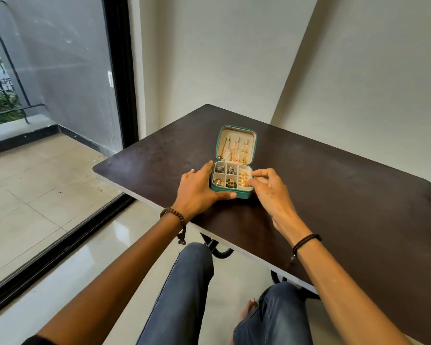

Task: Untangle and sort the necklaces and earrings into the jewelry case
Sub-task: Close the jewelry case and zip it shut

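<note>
Teal case point(244, 194) against splayed L hand point(197, 190)

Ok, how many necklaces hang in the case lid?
3, side by side in the lid: silvery necklace left, pinkish necklace middle, gold necklace right. Lower ends bunch together, so another may be hidden.

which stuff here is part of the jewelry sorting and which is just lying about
Job: case, necklaces in its lid, earrings in its compartments, left hand, right hand.
Lying about: table, glass door.
</note>
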### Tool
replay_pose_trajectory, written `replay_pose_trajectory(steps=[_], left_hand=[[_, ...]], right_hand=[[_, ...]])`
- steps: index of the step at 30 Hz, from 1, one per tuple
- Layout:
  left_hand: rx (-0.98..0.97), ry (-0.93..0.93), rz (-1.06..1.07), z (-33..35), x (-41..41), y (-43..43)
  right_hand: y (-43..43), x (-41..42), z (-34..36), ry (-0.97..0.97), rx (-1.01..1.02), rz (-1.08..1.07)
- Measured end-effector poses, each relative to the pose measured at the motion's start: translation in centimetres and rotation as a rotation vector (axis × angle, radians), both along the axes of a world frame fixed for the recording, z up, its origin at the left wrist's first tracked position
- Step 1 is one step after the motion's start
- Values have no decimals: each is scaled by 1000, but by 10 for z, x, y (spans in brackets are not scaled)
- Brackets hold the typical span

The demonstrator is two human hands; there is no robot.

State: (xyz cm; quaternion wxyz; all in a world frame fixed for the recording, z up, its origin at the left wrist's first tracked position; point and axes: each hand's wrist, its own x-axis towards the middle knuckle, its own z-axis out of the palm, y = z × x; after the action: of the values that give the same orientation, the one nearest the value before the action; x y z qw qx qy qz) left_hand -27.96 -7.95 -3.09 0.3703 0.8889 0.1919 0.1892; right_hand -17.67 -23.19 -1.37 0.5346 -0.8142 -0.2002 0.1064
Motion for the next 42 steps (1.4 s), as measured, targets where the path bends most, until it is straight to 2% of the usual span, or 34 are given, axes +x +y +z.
replay_pose_trajectory(steps=[12, 21, 26, 32, 42], left_hand=[[65, 5, -229, 4, 63, -105], [97, 47, -291, -4, 88, -134], [-51, 138, -387, 2, 95, -118], [-17, 276, -516, 10, 110, -102], [20, 249, -508, 4, 119, -102]], right_hand=[[-123, 27, 0, -15, -30, -228], [-163, 40, -19, 8, 19, -315], [-160, 55, -21, 43, 145, -358], [-149, 91, -17, 107, 300, -409], [-140, 114, -9, 183, 508, -352]])
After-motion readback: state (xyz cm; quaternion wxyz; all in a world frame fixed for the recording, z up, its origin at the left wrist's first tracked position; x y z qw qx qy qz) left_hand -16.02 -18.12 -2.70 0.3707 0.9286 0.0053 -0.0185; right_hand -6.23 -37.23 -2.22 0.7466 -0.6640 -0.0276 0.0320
